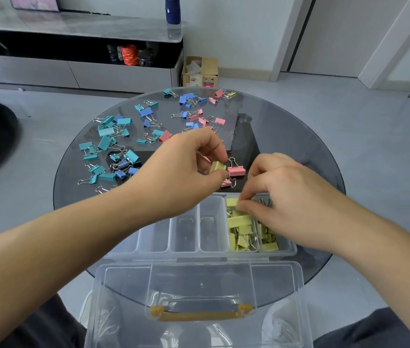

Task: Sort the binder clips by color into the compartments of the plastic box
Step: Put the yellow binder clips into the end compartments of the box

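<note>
My left hand (186, 162) pinches a yellow binder clip (217, 167) above the round glass table, just beyond the clear plastic box (186, 249). My right hand (281, 194) hovers over the box's right end and pinches another yellow clip (232, 203). The two rightmost compartments hold several yellow clips (241, 231); the other compartments look bare. Teal clips (106, 144), blue clips (189, 99) and pink clips (236, 170) lie scattered over the table.
The box's open lid (199, 297), with a yellow handle, hangs over the table's near edge toward me. A low TV cabinet (73, 46) and a cardboard carton (200, 71) stand on the floor beyond the glass table (299, 136).
</note>
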The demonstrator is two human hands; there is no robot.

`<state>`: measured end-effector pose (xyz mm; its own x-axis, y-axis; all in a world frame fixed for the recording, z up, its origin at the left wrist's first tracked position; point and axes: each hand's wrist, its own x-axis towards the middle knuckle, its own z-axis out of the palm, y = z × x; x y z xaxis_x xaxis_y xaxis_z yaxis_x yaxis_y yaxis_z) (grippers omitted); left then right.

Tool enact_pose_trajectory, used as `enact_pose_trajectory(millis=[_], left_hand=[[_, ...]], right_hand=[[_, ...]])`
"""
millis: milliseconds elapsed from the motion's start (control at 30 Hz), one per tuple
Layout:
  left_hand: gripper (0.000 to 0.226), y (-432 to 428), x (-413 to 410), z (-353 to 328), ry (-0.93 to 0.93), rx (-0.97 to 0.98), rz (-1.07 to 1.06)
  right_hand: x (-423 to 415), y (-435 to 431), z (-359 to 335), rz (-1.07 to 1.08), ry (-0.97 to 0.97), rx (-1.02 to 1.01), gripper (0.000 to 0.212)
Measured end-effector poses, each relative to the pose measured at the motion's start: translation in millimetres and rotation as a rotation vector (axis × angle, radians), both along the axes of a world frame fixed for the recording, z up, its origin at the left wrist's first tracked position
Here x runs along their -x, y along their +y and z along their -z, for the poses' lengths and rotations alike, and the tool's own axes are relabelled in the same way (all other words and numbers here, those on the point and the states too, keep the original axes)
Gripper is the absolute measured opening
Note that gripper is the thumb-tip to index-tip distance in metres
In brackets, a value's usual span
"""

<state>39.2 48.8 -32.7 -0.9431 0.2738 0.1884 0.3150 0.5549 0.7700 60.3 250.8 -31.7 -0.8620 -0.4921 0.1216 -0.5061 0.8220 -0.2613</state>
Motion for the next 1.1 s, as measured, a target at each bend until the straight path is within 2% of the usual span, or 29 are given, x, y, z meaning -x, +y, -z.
enact_pose_trajectory(millis=[133,233,300,367,500,600,667,767,900,1000,1100], left_hand=[[0.015,1,-2,1,-0.017,0.006,0.011],[0.015,1,-3,0,-0.013,0.001,0.007],[0.018,1,-3,-2,-0.038,-0.034,0.009],[0.027,3,-4,-4,-0.104,-0.102,0.051],[0.043,6,-5,-6,-0.195,-0.165,0.091],[0.052,5,-5,-8,-0.335,-0.358,0.104],[0.053,6,-6,-9,-0.351,-0.386,0.112],[0.048,10,-6,-9,-0.324,-0.363,0.076],[0.028,7,0,-6,-0.256,-0.244,0.007],[0.017,4,2,-1,-0.219,-0.133,0.017],[0.013,5,1,3,-0.196,-0.076,0.038]], right_hand=[[2,2,2,-0.016,-0.085,-0.023,0.013],[7,6,2,0.039,-0.067,0.135,0.011],[9,9,-1,0.084,-0.058,0.331,0.009],[10,10,-4,0.051,-0.118,0.487,0.021],[9,12,-8,-0.066,-0.22,0.552,0.024],[10,15,-9,-0.085,-0.324,0.524,0.035],[9,14,-7,-0.082,-0.338,0.538,0.025],[8,16,-10,-0.059,-0.367,0.569,0.014],[4,17,-15,-0.095,-0.466,0.537,0.026],[0,12,-14,-0.182,-0.319,0.365,0.022],[-2,8,-16,-0.207,-0.287,0.222,0.022]])
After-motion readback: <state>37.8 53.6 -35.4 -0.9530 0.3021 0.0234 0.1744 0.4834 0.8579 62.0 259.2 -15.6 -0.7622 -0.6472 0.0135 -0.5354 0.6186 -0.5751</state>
